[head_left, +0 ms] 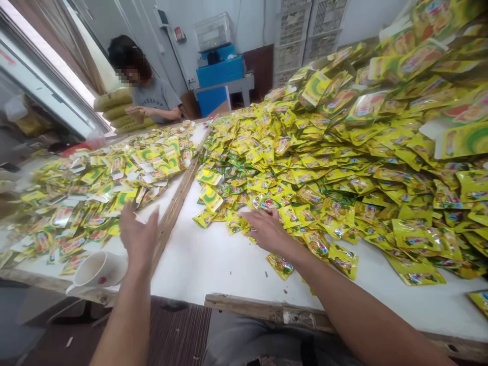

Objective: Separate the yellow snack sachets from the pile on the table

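My left hand (139,235) is raised over the table beside the wooden divider strip, thumb and fingers apart, slightly blurred, with nothing seen in it. Close by on the left lies a heap of yellow-and-green printed cardboard boxes (163,163). My right hand (265,230) reaches to the near edge of a large pile of small yellow sachets (305,175). Its fingers are spread and touch sachets there; the palm side is hidden. Several loose sachets (280,265) lie around my right wrist.
A white mug (93,269) stands near the front edge, left of my left forearm. The wooden strip (179,195) splits the white tabletop. Flat boxes (414,58) top the pile at right. Another person (158,96) sits across the table, hands raised, beside stacked sacks (114,109).
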Action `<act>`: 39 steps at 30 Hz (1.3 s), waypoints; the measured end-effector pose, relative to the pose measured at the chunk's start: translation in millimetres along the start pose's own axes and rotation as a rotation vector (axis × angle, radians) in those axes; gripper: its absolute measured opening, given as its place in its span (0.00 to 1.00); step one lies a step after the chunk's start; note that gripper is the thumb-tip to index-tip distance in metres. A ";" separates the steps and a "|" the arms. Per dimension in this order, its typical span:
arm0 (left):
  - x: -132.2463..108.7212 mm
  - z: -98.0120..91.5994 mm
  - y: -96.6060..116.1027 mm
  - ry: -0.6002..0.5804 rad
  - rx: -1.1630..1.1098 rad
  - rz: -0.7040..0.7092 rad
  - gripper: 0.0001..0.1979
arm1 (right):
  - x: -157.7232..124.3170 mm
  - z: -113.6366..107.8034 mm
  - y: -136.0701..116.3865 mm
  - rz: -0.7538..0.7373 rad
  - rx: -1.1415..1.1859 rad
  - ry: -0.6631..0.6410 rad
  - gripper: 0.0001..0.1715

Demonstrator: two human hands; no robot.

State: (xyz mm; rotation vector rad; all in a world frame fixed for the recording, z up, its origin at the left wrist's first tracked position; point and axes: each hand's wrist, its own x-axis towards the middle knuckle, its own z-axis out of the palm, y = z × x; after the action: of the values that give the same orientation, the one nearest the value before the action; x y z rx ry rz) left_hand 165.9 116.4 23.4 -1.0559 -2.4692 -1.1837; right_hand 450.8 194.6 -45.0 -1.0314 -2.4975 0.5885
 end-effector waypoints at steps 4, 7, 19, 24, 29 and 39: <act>-35.8 25.6 32.6 -0.366 -0.116 0.031 0.21 | -1.7 2.5 -1.0 -0.003 -0.038 -0.037 0.09; -66.2 47.9 65.4 -0.578 -0.175 0.081 0.11 | -8.1 -7.0 -1.1 0.023 0.058 0.087 0.12; -107.2 127.9 138.6 -0.717 -0.005 0.426 0.07 | -5.8 -40.0 25.7 0.516 0.504 0.544 0.19; -102.3 123.2 113.7 -0.791 -0.578 0.034 0.10 | -5.4 -42.4 22.1 0.587 0.610 0.569 0.15; -103.1 96.0 94.9 -0.791 -0.950 -0.365 0.25 | -4.4 -41.4 7.8 0.564 0.936 0.460 0.28; -131.8 70.0 93.6 -0.728 -1.165 -0.590 0.22 | -4.7 -10.9 -1.6 0.406 0.979 0.291 0.22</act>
State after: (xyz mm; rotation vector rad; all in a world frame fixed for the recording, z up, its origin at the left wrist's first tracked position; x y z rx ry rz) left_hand 333.0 140.1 -27.3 -1.0881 -2.5649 -3.1234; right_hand 458.3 192.7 -36.0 -1.0707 -1.4156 1.4496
